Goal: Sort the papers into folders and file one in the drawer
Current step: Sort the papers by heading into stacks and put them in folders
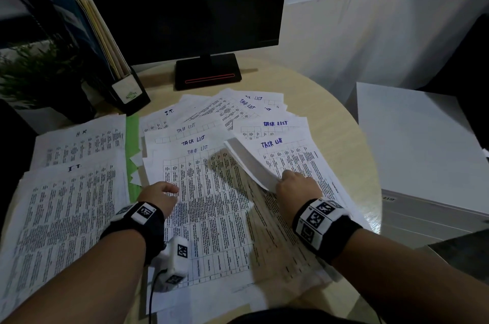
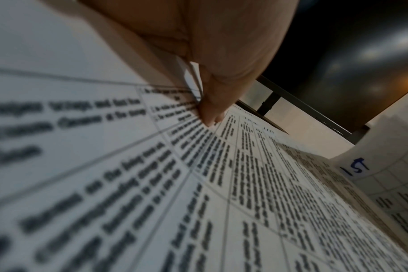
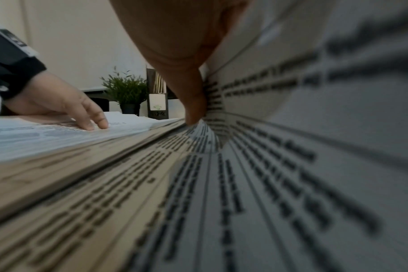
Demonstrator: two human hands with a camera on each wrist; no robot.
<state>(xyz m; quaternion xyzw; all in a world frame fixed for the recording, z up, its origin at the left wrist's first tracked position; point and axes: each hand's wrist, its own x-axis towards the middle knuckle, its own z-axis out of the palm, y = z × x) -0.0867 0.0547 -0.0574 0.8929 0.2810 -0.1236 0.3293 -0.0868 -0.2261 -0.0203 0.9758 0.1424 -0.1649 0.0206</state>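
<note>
- Where the round table (image 1: 341,122) is covered by fanned task-list papers (image 1: 211,191), fingertips of the left hand (image 1: 158,195) are pressed flat on the central sheet.
- A curled sheet (image 1: 248,162), lifted at its edge, is pinched by the right hand (image 1: 296,186).

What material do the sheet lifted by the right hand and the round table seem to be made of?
Lifted sheet: thin matte paper; it curls where the right hand pinches it, and printed tables cover it.
Round table: pale top with faint wood grain, probably laminate or veneer; which one cannot be told.
</note>
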